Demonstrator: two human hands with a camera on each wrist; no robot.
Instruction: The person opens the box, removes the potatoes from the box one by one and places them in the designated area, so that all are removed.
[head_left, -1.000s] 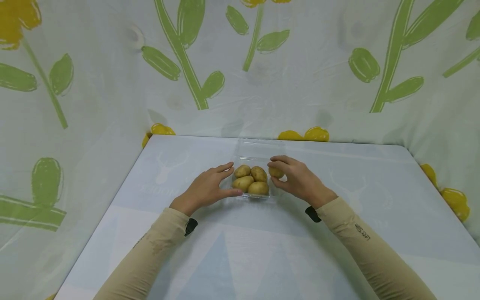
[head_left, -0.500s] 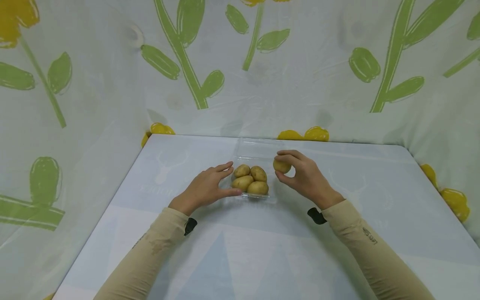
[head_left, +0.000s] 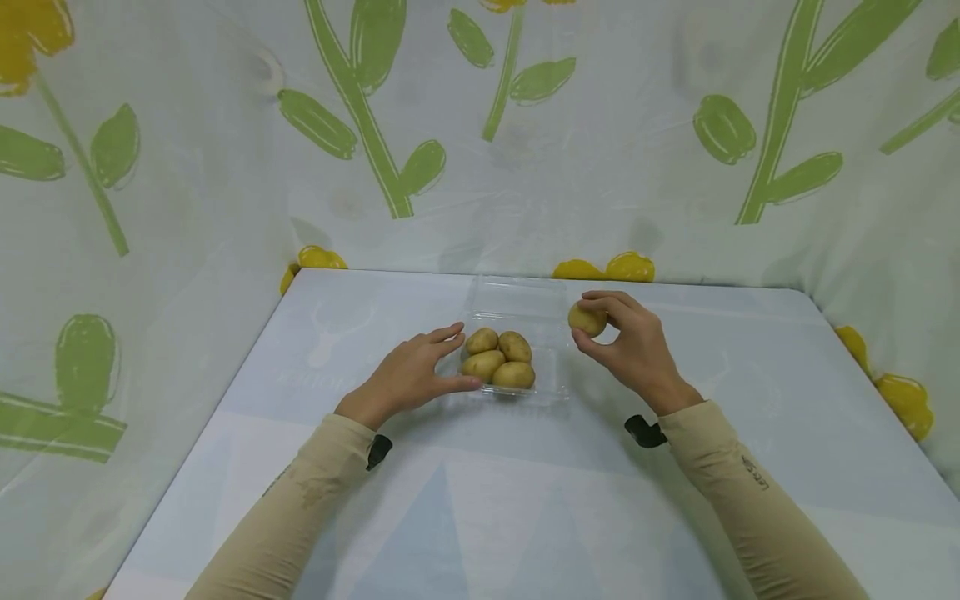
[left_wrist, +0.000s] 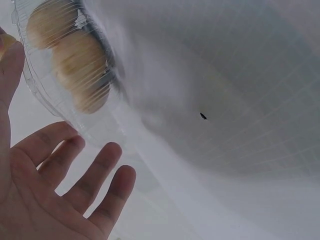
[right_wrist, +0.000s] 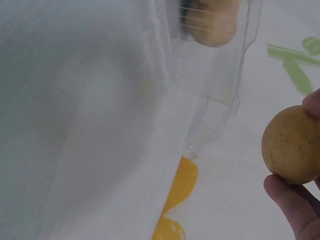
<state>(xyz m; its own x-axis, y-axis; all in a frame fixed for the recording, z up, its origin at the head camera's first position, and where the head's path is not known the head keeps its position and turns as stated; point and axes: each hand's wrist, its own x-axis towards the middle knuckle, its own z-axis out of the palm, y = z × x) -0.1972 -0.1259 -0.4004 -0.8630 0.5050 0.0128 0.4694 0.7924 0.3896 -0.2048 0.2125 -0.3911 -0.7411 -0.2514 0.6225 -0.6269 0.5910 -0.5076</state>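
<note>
My right hand [head_left: 633, 346] pinches a potato [head_left: 587, 319] between thumb and fingers, to the right of a clear plastic container [head_left: 551, 371]. The right wrist view shows the same round potato [right_wrist: 292, 145] between the fingertips, apart from the container. Several potatoes [head_left: 498, 358] lie in the left part of the container, whose clear lid [head_left: 519, 295] is folded back behind it. My left hand [head_left: 408, 375] is at the container's left side, fingers spread and fairly straight, thumb by its front edge. In the left wrist view, the fingertips of that hand [left_wrist: 65, 185] are at the container's wall [left_wrist: 40, 97].
The container stands on a pale table [head_left: 480, 500] with printed blue triangles. Behind the table hangs a white curtain [head_left: 600, 183] with green and yellow plant prints. The table's back edge runs close behind the lid.
My right hand has lifted the potato away from the others, moving right and slightly back. The container's right part has come into view. The left hand has stayed in place.
</note>
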